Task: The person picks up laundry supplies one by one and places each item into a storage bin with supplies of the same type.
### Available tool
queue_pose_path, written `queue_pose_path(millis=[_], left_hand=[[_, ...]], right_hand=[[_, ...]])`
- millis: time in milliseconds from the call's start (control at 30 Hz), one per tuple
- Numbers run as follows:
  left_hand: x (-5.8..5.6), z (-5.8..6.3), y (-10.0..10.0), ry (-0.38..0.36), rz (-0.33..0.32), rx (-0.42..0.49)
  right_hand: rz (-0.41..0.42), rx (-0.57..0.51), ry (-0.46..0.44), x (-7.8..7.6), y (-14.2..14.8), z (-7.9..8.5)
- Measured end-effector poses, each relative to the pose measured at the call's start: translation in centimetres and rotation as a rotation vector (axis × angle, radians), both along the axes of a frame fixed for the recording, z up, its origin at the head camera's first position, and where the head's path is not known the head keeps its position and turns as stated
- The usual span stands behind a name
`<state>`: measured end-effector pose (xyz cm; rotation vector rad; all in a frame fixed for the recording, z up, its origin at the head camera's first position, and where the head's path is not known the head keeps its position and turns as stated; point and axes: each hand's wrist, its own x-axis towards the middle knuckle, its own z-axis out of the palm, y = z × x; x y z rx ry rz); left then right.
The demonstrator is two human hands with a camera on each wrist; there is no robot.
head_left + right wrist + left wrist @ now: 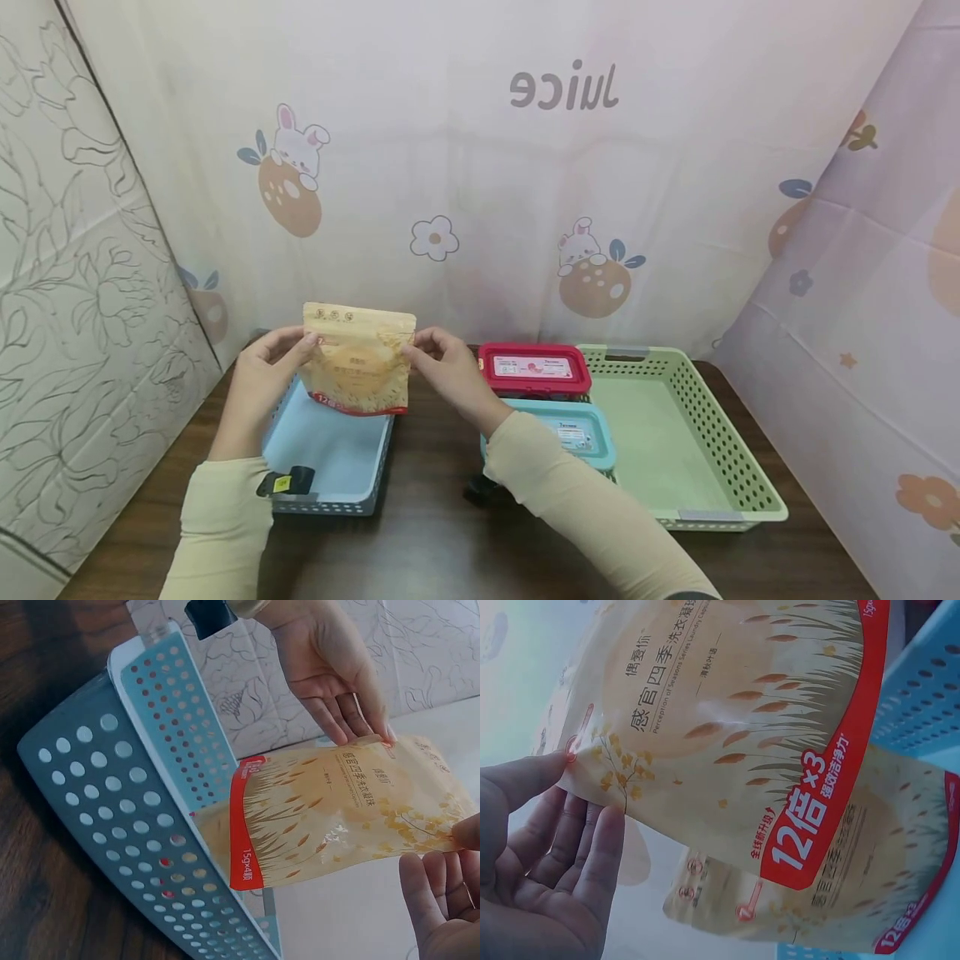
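Observation:
Both hands hold up a beige laundry capsule pouch (pixel 360 367) with a red band along its bottom edge. My left hand (pixel 262 375) pinches its left side edge, and my right hand (pixel 453 375) grips the opposite side near the top. The pouch hangs upright above the far part of a light blue basket (pixel 322 454). In the left wrist view, a second pouch (pixel 840 900) of the same design sits lower, in the basket, partly covered by the held one.
Right of centre stand a red-lidded box (pixel 536 369) and a teal-lidded box (pixel 600 433), the latter partly behind the right sleeve. They adjoin a wide pale green basket (pixel 660 417). A printed curtain (pixel 480 167) closes off the back of the dark wooden table (pixel 427 517).

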<state>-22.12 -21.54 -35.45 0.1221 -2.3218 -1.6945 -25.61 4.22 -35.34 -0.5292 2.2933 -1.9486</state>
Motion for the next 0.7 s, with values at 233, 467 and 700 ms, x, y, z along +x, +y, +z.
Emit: queue_pose_path(millis=[233, 467, 700], left_hand=[[0.7, -0.4, -1.7, -0.005, 0.011, -0.041], [1.2, -0.8, -3.0, -0.037, 0.030, -0.065], [1.6, -1.2, -3.8, -0.038, 0.017, -0.079]], right_hand=[[0.032, 0.019, 0.004, 0.2, -1.6, -0.1], [0.039, 0.042, 0.007, -0.1, -3.2, -0.9], [0.058, 0.064, 0.002, -0.1, -4.1, -1.6]])
